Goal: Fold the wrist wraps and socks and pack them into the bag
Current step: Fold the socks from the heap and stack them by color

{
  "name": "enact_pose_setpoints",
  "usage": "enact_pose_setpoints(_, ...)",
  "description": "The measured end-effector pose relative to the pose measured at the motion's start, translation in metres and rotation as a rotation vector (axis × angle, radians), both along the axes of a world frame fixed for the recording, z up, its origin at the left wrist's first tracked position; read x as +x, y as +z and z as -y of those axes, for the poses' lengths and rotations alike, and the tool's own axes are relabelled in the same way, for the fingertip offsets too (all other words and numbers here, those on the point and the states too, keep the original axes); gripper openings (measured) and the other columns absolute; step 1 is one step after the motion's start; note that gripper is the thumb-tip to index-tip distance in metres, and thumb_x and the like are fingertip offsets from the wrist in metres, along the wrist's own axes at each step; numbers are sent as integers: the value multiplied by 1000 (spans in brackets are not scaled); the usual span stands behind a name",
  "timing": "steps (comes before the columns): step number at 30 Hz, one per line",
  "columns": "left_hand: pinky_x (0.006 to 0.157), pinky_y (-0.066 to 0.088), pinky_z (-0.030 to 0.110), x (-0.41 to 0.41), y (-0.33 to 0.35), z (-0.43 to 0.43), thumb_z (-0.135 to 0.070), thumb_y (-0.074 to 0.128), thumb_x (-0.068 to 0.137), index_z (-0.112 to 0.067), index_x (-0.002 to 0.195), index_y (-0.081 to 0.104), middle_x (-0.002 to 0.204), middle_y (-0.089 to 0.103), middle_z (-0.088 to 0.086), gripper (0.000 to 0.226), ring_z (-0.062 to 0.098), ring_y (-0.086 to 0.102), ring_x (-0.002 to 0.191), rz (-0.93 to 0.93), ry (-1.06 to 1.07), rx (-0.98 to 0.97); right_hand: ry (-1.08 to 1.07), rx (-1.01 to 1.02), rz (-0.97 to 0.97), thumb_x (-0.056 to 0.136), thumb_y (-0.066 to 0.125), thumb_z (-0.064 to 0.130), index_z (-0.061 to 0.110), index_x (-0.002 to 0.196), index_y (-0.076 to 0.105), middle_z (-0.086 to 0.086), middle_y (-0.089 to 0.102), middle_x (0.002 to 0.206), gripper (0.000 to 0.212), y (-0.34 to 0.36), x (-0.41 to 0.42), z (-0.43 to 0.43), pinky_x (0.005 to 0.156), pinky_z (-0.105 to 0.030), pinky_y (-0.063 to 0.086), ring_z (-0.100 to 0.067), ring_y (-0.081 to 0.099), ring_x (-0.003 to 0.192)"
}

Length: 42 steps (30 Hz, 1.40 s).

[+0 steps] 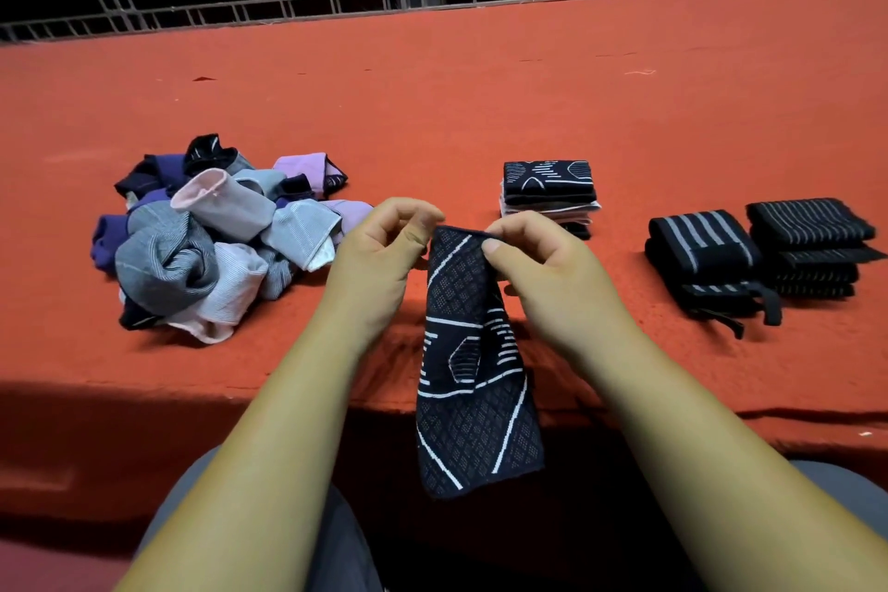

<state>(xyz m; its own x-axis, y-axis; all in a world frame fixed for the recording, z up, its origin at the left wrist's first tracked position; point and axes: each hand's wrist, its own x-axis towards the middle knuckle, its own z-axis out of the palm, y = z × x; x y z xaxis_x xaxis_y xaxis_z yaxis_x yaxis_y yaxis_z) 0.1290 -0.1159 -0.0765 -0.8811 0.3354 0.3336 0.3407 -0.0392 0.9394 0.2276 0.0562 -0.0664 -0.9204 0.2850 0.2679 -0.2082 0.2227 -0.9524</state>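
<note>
Two curled hands (379,250) (543,269) at sock (473,380) top

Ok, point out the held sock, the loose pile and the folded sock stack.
held sock (473,380): head view, on its patterned middle.
loose pile (168,255): head view, on the grey piece near its middle.
folded sock stack (547,178): head view, on the dark top piece.

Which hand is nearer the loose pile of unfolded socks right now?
Left. The left hand sits just right of the loose pile; the right hand is farther right, across the dark patterned sock both hands pinch.
</note>
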Motion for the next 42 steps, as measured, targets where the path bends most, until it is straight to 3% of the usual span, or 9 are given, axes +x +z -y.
enact_pose_setpoints(4,95,61,43,2,-3,-7,-67,56,98,-13,136,64,134,68,17,66,24,72,106,429,-153,129,108,-182,-45,101,59,9,15,95,68,-5,73,92,12,9,2,-8,90,-51,58,-19,67,87)
enact_pose_setpoints(7,87,58,37,10,-1,-7,-57,52,103,-7,147,57,132,68,18,67,25,71,101,571,-402,89,150,-300,-85,103,48,-3,11,96,61,0,70,76,21,19,5,-13,71,-27,57,-9,64,68)
enact_pose_setpoints(12,89,49,41,16,2,-10,-24,61,103,0,126,67,107,76,15,33,25,68,93,523,-387,180,112,-497,-112,103,35,-6,11,94,54,10,55,56,27,28,10,-25,45,-13,38,1,45,45)
enact_pose_setpoints(17,68,60,21,15,5,-12,-8,56,105,-10,115,77,110,77,11,23,14,72,84,429,-293,209,99,-410,-72,109,54,26,22,117,64,4,70,94,14,15,3,-31,62,-25,46,-9,61,74)
enact_pose_setpoints(20,82,60,28,12,5,-12,-6,51,107,0,122,71,113,75,15,25,19,70,94,419,-244,194,112,-379,42,106,61,42,23,120,70,3,77,108,26,4,0,-30,73,-29,53,-11,69,89)
enact_pose_setpoints(24,80,61,31,9,5,-10,-6,49,108,13,136,55,116,70,21,34,20,69,92,406,-191,175,26,-334,14,103,67,23,16,99,74,0,75,89,10,4,-1,-28,70,-31,52,-12,67,78)
enact_pose_setpoints(33,83,45,49,8,9,-12,-21,58,108,-14,119,73,116,73,30,20,36,58,95,305,-98,154,-210,-158,-146,97,78,29,20,99,70,4,74,78,12,6,-7,-30,63,-28,51,-10,66,69)
enact_pose_setpoints(38,90,49,47,3,-3,-13,-29,57,109,-4,115,70,112,76,23,29,28,67,93,306,-1,18,-115,-160,123,95,72,52,23,108,67,-10,79,103,31,-8,-17,-36,69,-42,59,-17,71,80)
enact_pose_setpoints(42,102,51,60,0,-6,-13,-28,56,110,-3,125,65,122,73,19,30,36,69,106,397,-15,89,110,-315,306,102,68,27,21,120,66,-12,80,110,20,-19,-17,-38,70,-42,57,-31,72,80)
